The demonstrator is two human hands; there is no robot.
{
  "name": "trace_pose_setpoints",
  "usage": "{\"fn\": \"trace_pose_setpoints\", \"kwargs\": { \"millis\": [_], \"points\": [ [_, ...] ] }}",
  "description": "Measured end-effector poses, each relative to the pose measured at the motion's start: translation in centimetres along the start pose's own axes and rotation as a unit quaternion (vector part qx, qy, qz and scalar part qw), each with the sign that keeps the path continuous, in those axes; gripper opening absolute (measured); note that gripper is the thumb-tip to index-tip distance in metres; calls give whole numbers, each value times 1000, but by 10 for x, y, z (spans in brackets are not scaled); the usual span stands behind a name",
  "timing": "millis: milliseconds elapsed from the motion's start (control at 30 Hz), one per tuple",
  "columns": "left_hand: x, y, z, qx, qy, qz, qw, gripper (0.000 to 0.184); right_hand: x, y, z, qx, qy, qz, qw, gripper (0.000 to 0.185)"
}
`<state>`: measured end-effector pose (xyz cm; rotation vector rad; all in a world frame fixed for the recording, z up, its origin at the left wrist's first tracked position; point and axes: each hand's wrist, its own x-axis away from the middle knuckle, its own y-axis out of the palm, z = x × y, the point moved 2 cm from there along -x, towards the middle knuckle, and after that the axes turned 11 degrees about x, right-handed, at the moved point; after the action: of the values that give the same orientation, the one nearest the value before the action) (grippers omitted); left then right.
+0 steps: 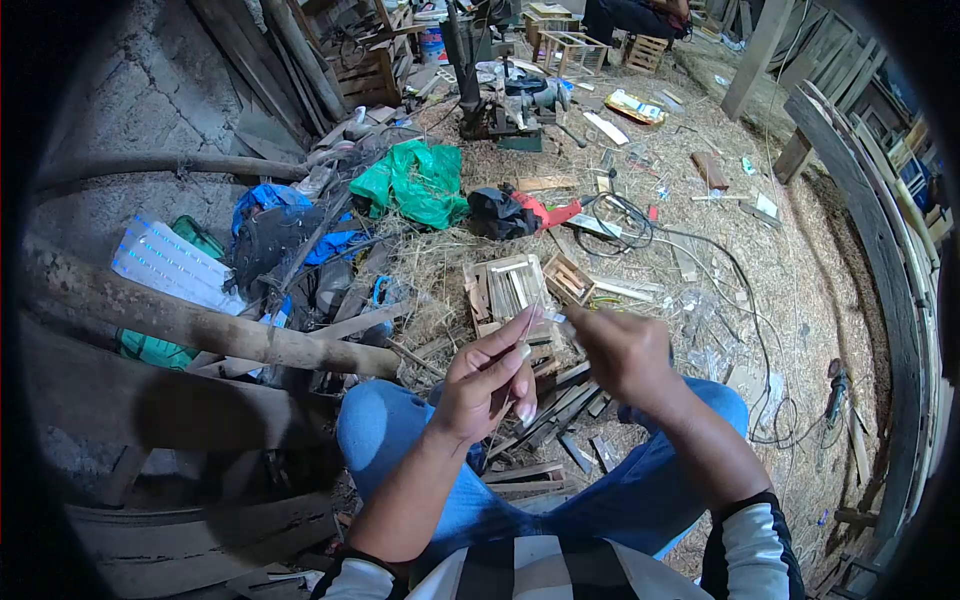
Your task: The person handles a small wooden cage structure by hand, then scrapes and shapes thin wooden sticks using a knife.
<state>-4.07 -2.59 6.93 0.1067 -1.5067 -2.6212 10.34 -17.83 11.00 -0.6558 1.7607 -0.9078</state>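
"Where's the strip (531, 324)?"
"Pinched in my left hand (478, 392), tilted; likely light, bendy, easily snapped; I'd grip near mid-length."
"And my right hand (632, 362)?"
"Curled beside its upper end; contents, I can't tell; a crate (568, 278) lies beyond."

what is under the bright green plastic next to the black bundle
Dry straw shows along the near edge of the green plastic, beside the black bundle. Whatever lies directly underneath is covered and can't be seen.
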Motion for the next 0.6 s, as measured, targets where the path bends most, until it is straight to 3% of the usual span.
{"fn": "trace_pose_setpoints", "kwargs": {
  "millis": [33, 100, 167, 233, 300, 367, 433, 500, 567, 600],
  "points": [
    [0, 2, 0, 1, 4, 15, 1000, 52, -2, 3, 3, -4, 42, 47, 998, 24],
    [2, 3, -1, 2, 6, 28, 1000, 52, -4, 1, 5, -6, 43, 44, 998, 22],
    [1, 1, -2, 20, 11, 21, 1000, 51, 4, 0, -6, 10, 1, -22, 1000, 21],
    [-1, 2, -1, 28, 8, 25, 999, 51, 0, 3, -6, 0, -13, -9, 1000, 21],
    [2, 1, 0, 37, 1, 33, 999, 51, -3, 7, 1, 2, 43, 55, 998, 23],
    [0, 0, 3, 48, -18, 1, 999, 51, -1, 3, -3, 12, 43, 49, 998, 21],
    [-1, 1, 4, 28, -13, -5, 1000, 51, 3, 1, -13, 10, -17, -17, 1000, 21],
    [2, 2, 3, 33, -15, 8, 999, 52, 0, 4, -6, 11, -11, -21, 1000, 23],
    [4, 1, 3, 30, -14, 11, 999, 53, -1, 9, 4, 0, 40, 42, 998, 28],
    [1, 2, 4, 25, -10, 7, 1000, 53, 1, 5, 0, 0, 19, 16, 1000, 30]
  ]
}}
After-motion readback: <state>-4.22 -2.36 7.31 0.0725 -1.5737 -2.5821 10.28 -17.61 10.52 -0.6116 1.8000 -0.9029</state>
